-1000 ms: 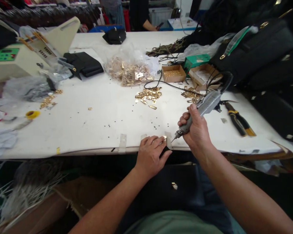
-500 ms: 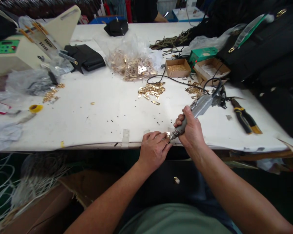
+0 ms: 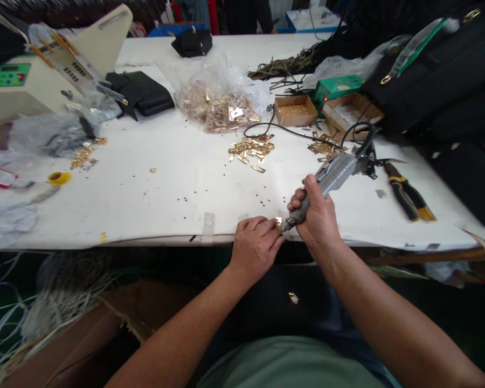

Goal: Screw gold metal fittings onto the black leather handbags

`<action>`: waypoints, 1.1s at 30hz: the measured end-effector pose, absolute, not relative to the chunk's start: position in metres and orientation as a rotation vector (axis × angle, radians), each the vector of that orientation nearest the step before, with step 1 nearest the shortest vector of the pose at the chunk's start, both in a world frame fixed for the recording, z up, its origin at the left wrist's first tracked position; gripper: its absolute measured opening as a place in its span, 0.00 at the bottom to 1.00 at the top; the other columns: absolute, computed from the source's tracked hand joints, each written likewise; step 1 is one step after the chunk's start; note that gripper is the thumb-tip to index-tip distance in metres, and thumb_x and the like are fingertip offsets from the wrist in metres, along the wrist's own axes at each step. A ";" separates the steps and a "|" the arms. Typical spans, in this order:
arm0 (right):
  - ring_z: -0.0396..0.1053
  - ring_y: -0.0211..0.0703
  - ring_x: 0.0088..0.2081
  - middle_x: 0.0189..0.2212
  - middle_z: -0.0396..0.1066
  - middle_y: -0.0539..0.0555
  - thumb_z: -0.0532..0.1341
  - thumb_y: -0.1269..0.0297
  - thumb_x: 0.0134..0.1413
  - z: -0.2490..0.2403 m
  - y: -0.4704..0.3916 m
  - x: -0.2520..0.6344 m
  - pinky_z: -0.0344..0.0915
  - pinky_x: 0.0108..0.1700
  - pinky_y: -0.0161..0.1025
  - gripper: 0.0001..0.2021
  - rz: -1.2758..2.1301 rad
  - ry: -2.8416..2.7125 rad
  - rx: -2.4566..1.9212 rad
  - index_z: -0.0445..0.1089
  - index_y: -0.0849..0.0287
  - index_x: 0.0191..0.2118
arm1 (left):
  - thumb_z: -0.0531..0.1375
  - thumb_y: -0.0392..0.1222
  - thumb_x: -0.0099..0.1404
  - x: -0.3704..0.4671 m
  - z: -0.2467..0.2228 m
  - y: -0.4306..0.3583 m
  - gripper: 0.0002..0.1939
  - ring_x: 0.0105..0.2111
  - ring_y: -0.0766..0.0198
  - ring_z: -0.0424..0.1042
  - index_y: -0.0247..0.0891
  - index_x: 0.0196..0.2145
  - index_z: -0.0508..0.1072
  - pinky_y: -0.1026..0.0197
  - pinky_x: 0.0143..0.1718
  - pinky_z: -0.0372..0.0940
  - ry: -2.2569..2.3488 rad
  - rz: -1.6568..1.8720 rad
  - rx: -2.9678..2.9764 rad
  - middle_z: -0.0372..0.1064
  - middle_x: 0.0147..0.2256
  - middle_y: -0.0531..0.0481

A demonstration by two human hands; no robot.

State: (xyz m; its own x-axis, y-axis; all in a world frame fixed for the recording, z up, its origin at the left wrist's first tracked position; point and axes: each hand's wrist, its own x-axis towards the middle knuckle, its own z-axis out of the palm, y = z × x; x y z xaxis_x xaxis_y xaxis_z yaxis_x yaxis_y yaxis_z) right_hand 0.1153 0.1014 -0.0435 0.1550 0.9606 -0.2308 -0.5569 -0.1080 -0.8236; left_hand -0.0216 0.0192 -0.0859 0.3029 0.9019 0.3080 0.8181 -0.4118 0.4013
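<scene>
My right hand [image 3: 317,213] is wrapped around a grey electric screwdriver [image 3: 335,172], which slants down toward the table's front edge. Its tip meets a small shiny gold metal plate [image 3: 279,221] by the fingertips of my left hand [image 3: 256,242]. Those fingers are closed and press on the plate, hiding most of it. Black material [image 3: 270,302] with a small gold fitting [image 3: 293,297] hangs below the edge, over my lap. Beyond my hands lies a loose pile of gold plates [image 3: 250,146].
Pliers [image 3: 408,191] lie at right near a green box [image 3: 335,89] and a small carton of gold parts [image 3: 295,110]. A cable [image 3: 307,132] runs across the table. Behind the pile sits a plastic bag of plates [image 3: 222,102]. A cream machine [image 3: 32,91] stands left.
Both hands, the screwdriver and the plate keep practically the same position. The view has shifted very slightly. At the far side, another person's arm has moved.
</scene>
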 end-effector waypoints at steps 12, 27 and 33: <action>0.61 0.31 0.19 0.21 0.61 0.41 0.75 0.47 0.45 -0.047 0.102 0.118 0.64 0.20 0.29 0.24 1.388 -0.534 -1.002 0.63 0.54 0.35 | 0.58 0.47 0.74 -0.022 -0.088 0.020 0.12 0.53 0.53 0.70 0.44 0.50 0.77 0.45 0.53 0.60 1.597 0.764 2.428 0.77 0.52 0.49; 0.60 0.31 0.19 0.21 0.61 0.41 0.73 0.48 0.48 -0.042 0.113 0.121 0.64 0.22 0.30 0.21 1.301 -0.580 -0.964 0.63 0.54 0.35 | 0.61 0.49 0.71 -0.023 -0.090 0.021 0.13 0.53 0.54 0.70 0.43 0.49 0.77 0.47 0.53 0.61 1.592 0.792 2.438 0.77 0.52 0.49; 0.61 0.33 0.17 0.19 0.63 0.42 0.72 0.48 0.50 -0.041 0.122 0.110 0.62 0.20 0.32 0.20 1.123 -0.741 -0.986 0.65 0.56 0.31 | 0.62 0.49 0.71 -0.023 -0.091 0.021 0.12 0.53 0.53 0.71 0.43 0.49 0.77 0.46 0.52 0.62 1.605 0.791 2.456 0.77 0.52 0.49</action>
State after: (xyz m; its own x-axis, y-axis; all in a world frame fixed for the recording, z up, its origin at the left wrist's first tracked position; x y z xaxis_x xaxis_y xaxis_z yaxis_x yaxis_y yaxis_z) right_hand 0.1096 0.1219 -0.0410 0.2860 0.9582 0.0051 -0.3819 0.1188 -0.9165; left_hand -0.0231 0.0210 -0.0908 0.3086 0.8783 0.3651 0.8246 -0.4384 0.3575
